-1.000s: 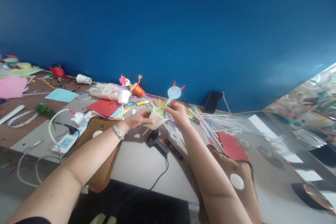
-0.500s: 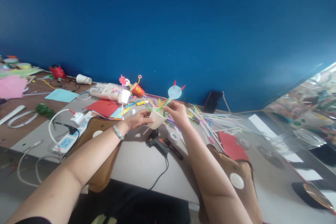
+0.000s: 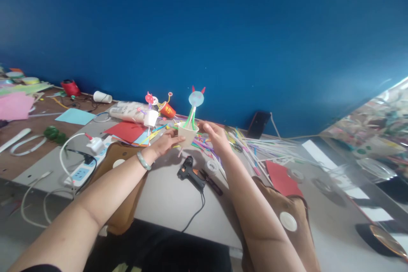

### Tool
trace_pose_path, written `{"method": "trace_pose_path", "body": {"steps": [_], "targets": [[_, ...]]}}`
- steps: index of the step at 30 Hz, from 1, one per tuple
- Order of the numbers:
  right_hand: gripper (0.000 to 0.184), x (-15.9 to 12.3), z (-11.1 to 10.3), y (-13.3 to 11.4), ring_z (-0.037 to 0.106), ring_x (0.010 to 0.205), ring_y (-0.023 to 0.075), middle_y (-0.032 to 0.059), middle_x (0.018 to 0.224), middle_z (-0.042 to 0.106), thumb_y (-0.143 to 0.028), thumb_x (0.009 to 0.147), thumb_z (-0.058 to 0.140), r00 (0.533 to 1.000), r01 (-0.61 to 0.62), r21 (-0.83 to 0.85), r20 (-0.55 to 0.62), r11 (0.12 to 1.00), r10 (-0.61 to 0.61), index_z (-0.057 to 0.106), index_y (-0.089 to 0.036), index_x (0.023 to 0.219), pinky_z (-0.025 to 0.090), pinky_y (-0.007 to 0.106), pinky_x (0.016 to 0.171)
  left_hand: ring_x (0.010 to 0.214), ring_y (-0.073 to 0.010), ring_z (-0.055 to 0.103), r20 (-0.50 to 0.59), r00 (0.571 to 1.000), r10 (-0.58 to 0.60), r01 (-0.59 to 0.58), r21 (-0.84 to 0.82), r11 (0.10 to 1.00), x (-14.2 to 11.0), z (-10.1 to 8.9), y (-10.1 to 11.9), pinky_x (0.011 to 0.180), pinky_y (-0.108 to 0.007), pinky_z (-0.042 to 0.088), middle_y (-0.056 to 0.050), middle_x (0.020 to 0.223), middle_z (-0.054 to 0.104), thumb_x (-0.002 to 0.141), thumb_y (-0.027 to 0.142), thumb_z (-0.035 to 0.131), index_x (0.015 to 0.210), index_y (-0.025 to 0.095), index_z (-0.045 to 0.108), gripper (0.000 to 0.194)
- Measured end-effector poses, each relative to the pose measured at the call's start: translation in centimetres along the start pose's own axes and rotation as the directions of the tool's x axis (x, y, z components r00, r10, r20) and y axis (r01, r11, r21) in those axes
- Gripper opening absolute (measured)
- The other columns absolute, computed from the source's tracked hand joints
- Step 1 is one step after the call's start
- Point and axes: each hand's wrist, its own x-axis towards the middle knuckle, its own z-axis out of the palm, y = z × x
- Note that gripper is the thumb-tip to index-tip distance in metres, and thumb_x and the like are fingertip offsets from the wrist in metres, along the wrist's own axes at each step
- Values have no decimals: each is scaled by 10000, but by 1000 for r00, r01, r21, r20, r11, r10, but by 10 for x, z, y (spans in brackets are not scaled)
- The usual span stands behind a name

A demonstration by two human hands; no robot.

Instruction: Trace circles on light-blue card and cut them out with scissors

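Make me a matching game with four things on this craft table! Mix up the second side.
1. Cup with green stems
2. Light-blue disc
3. Glue gun
4. Phone

A. Propped up by the blue wall
B. Held in the left hand
C. Lying on the table, with a dark cord
D. Has two red horns on top

Right pairs: 1-B, 2-D, 3-C, 4-A
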Motion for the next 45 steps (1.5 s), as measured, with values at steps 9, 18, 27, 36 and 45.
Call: {"method": "trace_pose_path", "body": {"steps": [9, 18, 27, 36, 45], "targets": [[625, 2, 11, 16, 707, 889, 233, 62, 1013, 751, -441, 545, 935, 996, -87, 159, 34, 983, 83, 700, -202, 1073, 570, 392, 823, 1032, -280, 666, -89, 995, 47, -54, -76, 996, 2, 0, -1, 899, -387, 496, -112, 1122, 750, 701, 328, 836, 1093, 154, 753, 437], [272, 0, 17, 21, 681, 720, 204, 28, 722, 744, -446, 696, 827, 997, -31, 45, -74, 999, 34, 749, -199, 781, 550, 361, 761, 992, -281, 674, -97, 995, 1, -9, -75, 997, 2, 4, 4, 889, -413, 514, -117, 1051, 764, 676, 314, 849, 999, 145, 768, 373], [332, -5, 24, 19, 682, 756, 210, 28, 787, 749, -461, 674, 846, 996, -2, 118, -86, 993, 13, 720, -200, 837, 552, 351, 742, 901, -249, 684, -102, 995, 12, -21, -91, 996, 2, 5, 3, 849, -387, 532, -107, 1003, 766, 667, 341, 864, 1004, 132, 764, 409], [483, -11, 35, 15, 726, 977, 301, 66, 979, 793, -463, 611, 902, 995, -82, 289, 83, 954, 61, 745, -228, 1003, 573, 455, 890, 939, -271, 690, -44, 997, 59, -57, 42, 997, -1, 5, 4, 876, -400, 515, -127, 1065, 761, 743, 367, 812, 1061, 137, 758, 397], [406, -10, 34, 20, 729, 992, 296, 59, 1021, 796, -445, 662, 875, 999, -40, 293, 20, 955, 36, 774, -220, 985, 564, 458, 930, 975, -272, 675, -62, 991, 115, -119, -78, 990, 4, 2, -4, 890, -395, 515, -126, 1026, 741, 848, 566, 685, 1009, 138, 743, 461]]}}
